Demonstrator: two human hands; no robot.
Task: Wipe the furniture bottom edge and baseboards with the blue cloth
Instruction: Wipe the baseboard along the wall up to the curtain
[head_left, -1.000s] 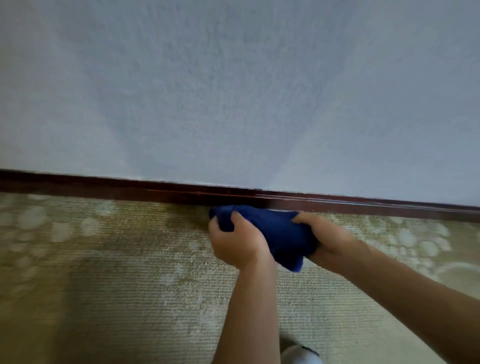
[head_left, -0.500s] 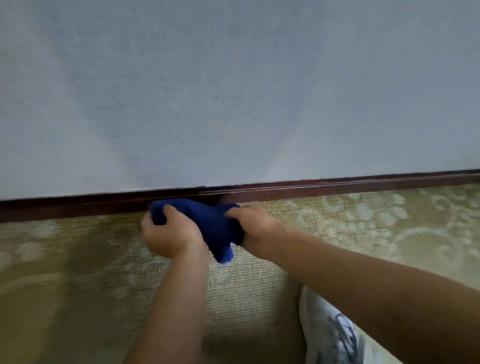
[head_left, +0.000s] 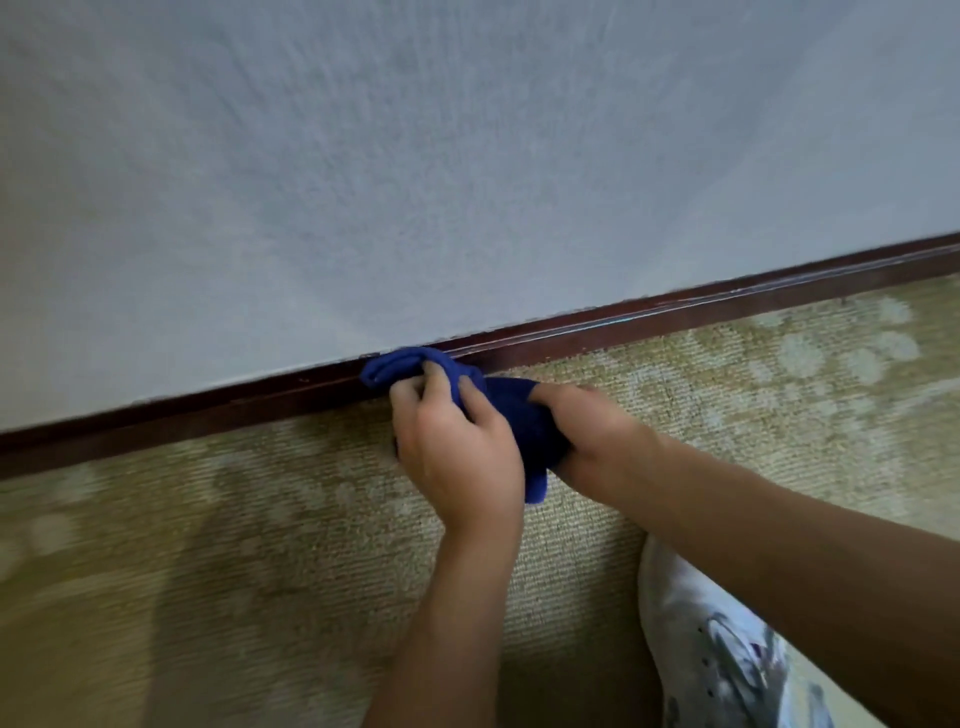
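Observation:
A bunched blue cloth (head_left: 511, 410) lies against the dark brown baseboard (head_left: 675, 322) where the wall meets the floor. My left hand (head_left: 457, 452) grips the cloth's left end, its fingers curled over the fabric and pushing it onto the baseboard. My right hand (head_left: 592, 431) holds the cloth's right part, fingers tucked under it. A corner of the cloth hangs down between both wrists. The baseboard runs slanted, from low left to high right.
A pale textured wall (head_left: 467, 156) fills the upper half. Beige patterned carpet (head_left: 260, 545) covers the floor below the baseboard. A white shoe (head_left: 711, 649) stands at the lower right, under my right forearm.
Both hands with the cloth have slid along the baseboard. The view has tilted, so the baseboard now slants up to the right. The shoe shows more fully.

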